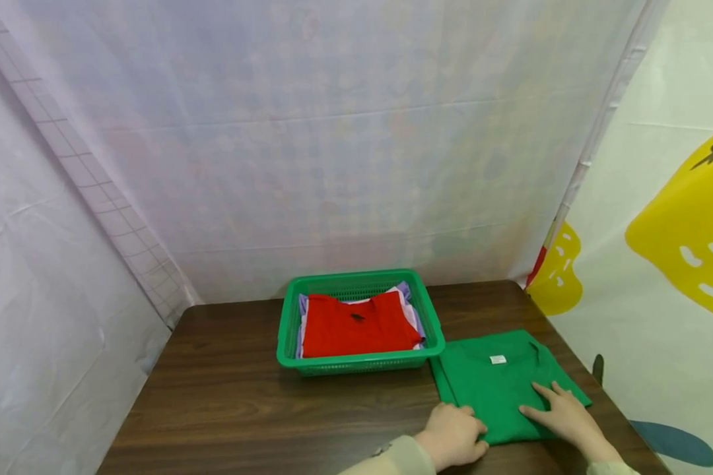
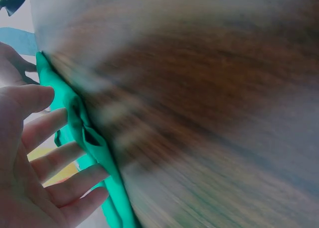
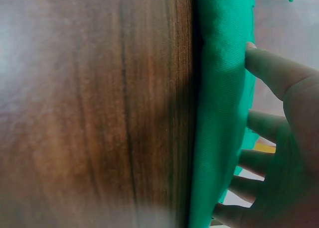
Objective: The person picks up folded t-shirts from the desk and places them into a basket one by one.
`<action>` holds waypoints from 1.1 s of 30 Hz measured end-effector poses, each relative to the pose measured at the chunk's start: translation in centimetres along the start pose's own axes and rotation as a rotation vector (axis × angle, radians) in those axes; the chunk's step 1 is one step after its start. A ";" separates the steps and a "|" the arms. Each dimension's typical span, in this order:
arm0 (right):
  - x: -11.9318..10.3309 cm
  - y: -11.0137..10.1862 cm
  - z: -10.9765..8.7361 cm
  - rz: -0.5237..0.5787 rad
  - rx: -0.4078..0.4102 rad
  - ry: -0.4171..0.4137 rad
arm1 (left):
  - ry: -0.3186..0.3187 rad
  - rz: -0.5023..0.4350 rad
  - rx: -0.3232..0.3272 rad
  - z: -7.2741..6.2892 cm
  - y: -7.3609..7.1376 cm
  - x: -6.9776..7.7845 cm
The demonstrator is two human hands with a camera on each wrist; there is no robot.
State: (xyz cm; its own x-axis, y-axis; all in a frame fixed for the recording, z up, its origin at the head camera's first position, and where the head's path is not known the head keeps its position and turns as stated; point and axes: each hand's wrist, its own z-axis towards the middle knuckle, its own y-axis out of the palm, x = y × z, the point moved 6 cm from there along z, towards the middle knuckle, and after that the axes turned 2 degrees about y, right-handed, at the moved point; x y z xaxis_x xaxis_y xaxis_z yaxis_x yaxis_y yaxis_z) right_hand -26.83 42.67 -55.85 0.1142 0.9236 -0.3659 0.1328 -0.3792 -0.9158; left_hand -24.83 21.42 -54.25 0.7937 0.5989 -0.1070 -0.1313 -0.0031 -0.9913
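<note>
A folded green shirt (image 1: pixel 492 379) with a white neck label lies on the table to the right of the basket. My left hand (image 1: pixel 453 435) is at the shirt's near left corner; in the left wrist view its spread fingers (image 2: pixel 77 185) meet the folded edge. Over on the right, my right hand (image 1: pixel 561 417) rests on top of the shirt with fingers spread. The right wrist view has those fingertips touching the thick green fold (image 3: pixel 222 108). Neither hand curls round the cloth.
A green plastic basket (image 1: pixel 361 362) stands at the table's back middle, holding a folded red shirt (image 1: pixel 356 330) over white and purple cloth. The brown wooden table (image 1: pixel 232 402) meets hanging white sheets (image 1: pixel 344 165) at the back and sides. The shirt's far left part lies against the basket.
</note>
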 end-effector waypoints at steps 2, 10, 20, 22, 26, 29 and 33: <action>0.0 0.0 -0.2 0.000 -0.003 0.005 | 0.006 0.005 0.002 0.0 -0.2 0.2; -0.1 0.1 -1.0 0.010 -0.008 0.006 | 0.028 0.052 0.055 -0.1 -0.6 0.7; 0.0 0.3 -1.9 0.028 -0.026 0.011 | 0.051 0.075 0.079 -0.6 -1.0 1.5; 0.1 0.4 -2.0 0.036 -0.030 0.012 | 0.057 0.063 0.064 -0.6 -1.0 1.6; 0.2 0.6 -2.3 0.054 -0.041 0.024 | 0.065 0.034 0.027 -0.6 -1.0 1.9; 0.3 0.7 -2.5 0.047 -0.038 0.028 | 0.067 0.020 0.009 -0.7 -1.1 2.1; 0.3 0.9 -2.8 0.037 -0.039 0.033 | 0.079 -0.021 -0.025 -0.7 -1.1 2.3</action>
State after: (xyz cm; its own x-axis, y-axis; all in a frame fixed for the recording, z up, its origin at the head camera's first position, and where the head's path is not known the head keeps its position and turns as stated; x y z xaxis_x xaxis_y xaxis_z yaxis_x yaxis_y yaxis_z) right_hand -23.92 42.51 -56.30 0.1517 0.9070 -0.3928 0.1659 -0.4152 -0.8945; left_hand -22.39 22.23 -53.45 0.8407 0.5338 -0.0913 -0.1007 -0.0116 -0.9948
